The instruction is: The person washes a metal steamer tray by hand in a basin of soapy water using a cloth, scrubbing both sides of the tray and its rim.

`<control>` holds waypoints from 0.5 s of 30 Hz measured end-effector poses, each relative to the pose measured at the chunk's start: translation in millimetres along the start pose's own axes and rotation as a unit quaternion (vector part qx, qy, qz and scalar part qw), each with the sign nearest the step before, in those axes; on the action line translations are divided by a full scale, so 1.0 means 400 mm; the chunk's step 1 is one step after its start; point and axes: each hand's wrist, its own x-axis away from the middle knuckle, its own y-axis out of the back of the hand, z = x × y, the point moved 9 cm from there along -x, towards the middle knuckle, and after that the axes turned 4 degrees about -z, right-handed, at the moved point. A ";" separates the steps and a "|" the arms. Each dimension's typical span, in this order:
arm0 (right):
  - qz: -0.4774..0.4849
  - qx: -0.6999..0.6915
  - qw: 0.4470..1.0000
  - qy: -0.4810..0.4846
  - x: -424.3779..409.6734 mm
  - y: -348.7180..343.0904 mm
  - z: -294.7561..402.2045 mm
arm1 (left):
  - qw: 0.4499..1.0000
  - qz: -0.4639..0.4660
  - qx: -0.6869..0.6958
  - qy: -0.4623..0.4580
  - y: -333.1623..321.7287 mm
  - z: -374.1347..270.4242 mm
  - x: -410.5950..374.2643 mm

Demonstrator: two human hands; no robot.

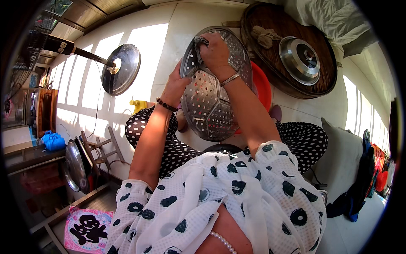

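A large round perforated metal steamer tray (206,95) stands tilted up between my knees, over a red plastic basin (262,85) that shows behind its right edge. My left hand (176,81) grips the tray's left rim, thumb on the near face. With my right hand (216,52) I press a bunched grey cloth (199,47) against the upper part of the tray. Red shows through many of the holes. The bottom of the basin is hidden by the tray and my right arm.
At the upper right a metal pot lid (299,60) and a pale rag (265,35) lie on a big round wooden lid (285,19). A fan's round base (127,73) stands left, near a yellow bottle (138,105). A wooden stool (104,147) and metal lids (74,165) are further left.
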 end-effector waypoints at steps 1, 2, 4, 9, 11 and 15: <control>0.014 -0.009 1.000 0.015 0.016 -0.003 0.007 | 1.000 -0.003 0.004 -0.008 0.008 0.006 -0.003; 0.028 -0.017 0.999 0.029 0.055 0.001 0.018 | 1.000 -0.005 0.007 -0.016 0.017 0.022 -0.007; 0.073 0.000 0.996 0.046 0.151 0.010 0.048 | 0.999 -0.006 0.034 -0.010 0.026 0.039 -0.006; 0.033 0.006 0.998 0.062 0.109 0.016 0.055 | 0.997 0.005 0.076 0.011 0.016 0.041 0.004; 0.025 0.054 0.994 0.086 0.033 0.002 0.057 | 0.999 0.006 0.047 0.026 0.004 0.034 0.001; 0.023 -0.031 0.998 0.057 0.137 0.022 0.070 | 0.999 0.011 0.031 -0.023 0.011 0.025 -0.001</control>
